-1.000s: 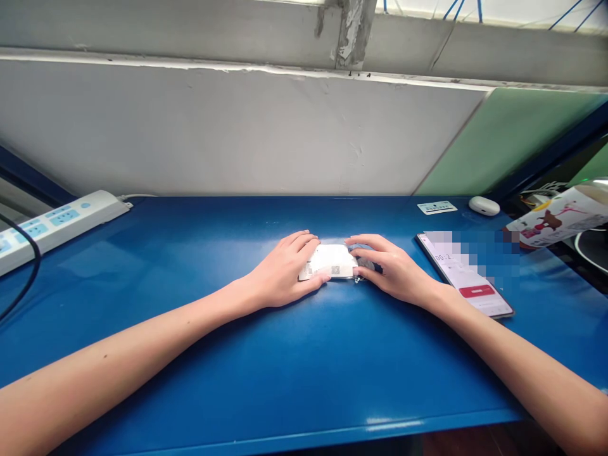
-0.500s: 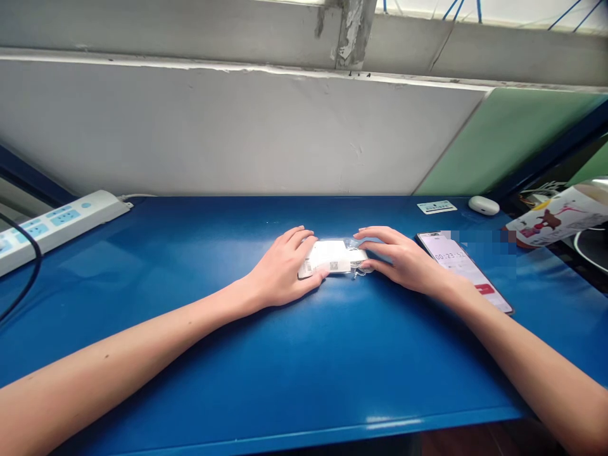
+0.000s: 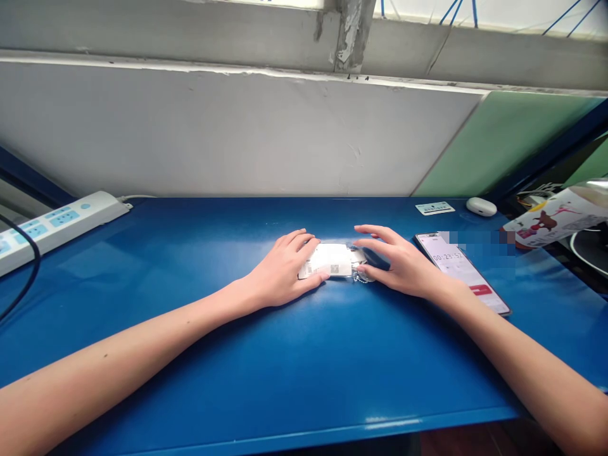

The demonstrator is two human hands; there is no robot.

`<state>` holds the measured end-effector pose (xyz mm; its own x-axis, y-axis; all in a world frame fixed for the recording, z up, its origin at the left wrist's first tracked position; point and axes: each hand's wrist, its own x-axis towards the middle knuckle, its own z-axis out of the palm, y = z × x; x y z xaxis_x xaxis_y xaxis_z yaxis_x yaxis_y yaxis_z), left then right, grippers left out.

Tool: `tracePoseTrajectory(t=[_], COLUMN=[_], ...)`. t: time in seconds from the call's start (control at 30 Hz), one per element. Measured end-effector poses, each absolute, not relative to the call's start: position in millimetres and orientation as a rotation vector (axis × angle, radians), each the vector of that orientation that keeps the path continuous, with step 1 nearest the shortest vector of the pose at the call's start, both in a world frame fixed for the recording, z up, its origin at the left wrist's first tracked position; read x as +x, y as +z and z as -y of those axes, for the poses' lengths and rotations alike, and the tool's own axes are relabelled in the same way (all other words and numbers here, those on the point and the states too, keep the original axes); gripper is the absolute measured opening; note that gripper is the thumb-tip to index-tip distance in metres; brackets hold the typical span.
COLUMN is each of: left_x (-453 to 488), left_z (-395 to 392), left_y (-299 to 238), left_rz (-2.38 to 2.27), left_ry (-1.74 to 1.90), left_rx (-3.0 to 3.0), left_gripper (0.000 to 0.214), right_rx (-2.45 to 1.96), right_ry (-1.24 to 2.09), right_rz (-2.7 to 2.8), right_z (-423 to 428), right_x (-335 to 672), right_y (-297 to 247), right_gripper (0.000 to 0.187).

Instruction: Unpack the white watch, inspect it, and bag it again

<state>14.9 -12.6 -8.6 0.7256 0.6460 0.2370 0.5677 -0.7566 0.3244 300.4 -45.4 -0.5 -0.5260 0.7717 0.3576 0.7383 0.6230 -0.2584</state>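
Note:
On the blue table lies a small flat white packet (image 3: 329, 259) with a printed square code. Clear plastic and a small bead chain (image 3: 361, 276) stick out at its right end. My left hand (image 3: 288, 269) grips the packet's left end, thumb along the near edge and fingers over the far side, hiding that end. At the right end, my right hand (image 3: 398, 259) has its fingers and thumb spread apart. Its thumb tip is close to the plastic; whether they touch I cannot tell.
A phone (image 3: 468, 278) showing a timer lies by my right forearm. Behind it are a card (image 3: 434, 208) and a white earbud case (image 3: 481, 206). A printed cup-like container (image 3: 555, 218) leans at the right. A power strip (image 3: 61, 221) and black cable (image 3: 37, 253) are left.
My right hand's fingers have spread wider and eased off the packet's right end, so more of the plastic and chain shows. My left hand keeps its place on the packet.

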Motion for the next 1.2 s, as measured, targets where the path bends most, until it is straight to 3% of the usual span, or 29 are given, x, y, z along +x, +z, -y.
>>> tracePoseTrajectory(t=[0.6, 0.77, 0.93, 1.2], left_x=[15, 15, 15, 15], left_z=[13, 13, 12, 13], left_y=[-6, -6, -6, -5], left_rz=[-1.002, -1.008, -0.973, -0.986], left_ry=[0.487, 0.466, 0.503, 0.509], left_rx=[2.709, 2.695, 2.699, 2.695], left_gripper=[0.060, 0.059, 0.056, 0.056], right_rx=[-1.295, -1.424, -1.390, -1.286], right_ry=[-0.051, 0.015, 0.077, 0.229], right_rz=[2.371, 2.402, 2.440, 2.443], right_z=[48, 46, 46, 40], right_x=[298, 307, 307, 311], right_y=[10, 15, 8, 0], right_gripper=[0.016, 0.023, 0.044, 0.030])
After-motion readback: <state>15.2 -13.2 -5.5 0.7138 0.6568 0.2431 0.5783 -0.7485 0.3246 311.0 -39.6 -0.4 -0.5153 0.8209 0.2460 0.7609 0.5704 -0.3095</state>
